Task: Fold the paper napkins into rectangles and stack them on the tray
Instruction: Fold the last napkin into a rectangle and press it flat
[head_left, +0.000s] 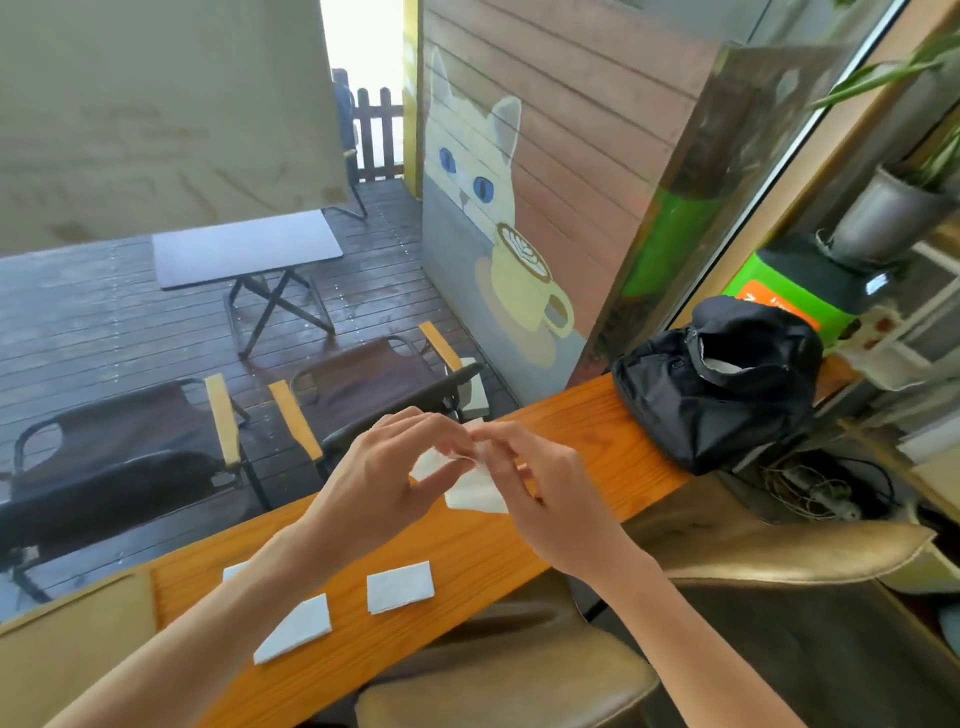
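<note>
Both hands raised over the orange worktop — left hand and right hand pinching a white paper napkin between curled fingers, held in the air just above the wood. Nearer the body, folded napkins lying flat on the worktop, apart. Black bag at the far right end.

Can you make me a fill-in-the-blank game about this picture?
1. Both hands, left hand and right hand, hold one white ____.
2. The wall painting shows a ____ with blue eyes.
3. The bag on the counter is ____ in colour.

Missing words: napkin; cat; black
</note>
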